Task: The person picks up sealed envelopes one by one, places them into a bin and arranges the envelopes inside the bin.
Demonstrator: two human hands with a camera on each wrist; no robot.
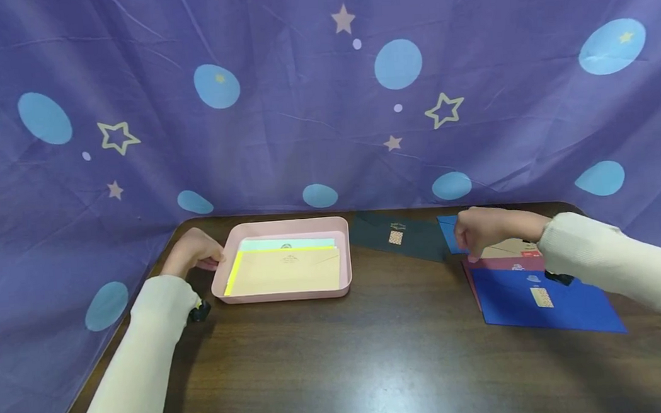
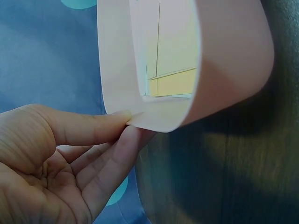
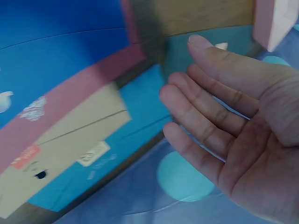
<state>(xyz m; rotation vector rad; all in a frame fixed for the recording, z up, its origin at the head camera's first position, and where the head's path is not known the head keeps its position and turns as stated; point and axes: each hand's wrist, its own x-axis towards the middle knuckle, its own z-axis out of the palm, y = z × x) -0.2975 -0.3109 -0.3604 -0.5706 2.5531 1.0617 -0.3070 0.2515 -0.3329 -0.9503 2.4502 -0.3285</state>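
Note:
My left hand pinches the left rim of a pink tray between thumb and fingers, seen closely in the left wrist view. Inside the tray lie a beige envelope, a yellow edge beneath it and a pale mint envelope. My right hand hovers over the envelopes on the right; in the right wrist view its fingers are loosely bent and hold nothing. Below it overlap a royal blue envelope, a mauve envelope, a beige envelope and a light blue envelope.
A dark green envelope lies between the tray and the overlapping envelopes, near the back edge. All rest on a brown wooden table. A purple-blue curtain with stars and dots hangs behind and to the left of the table.

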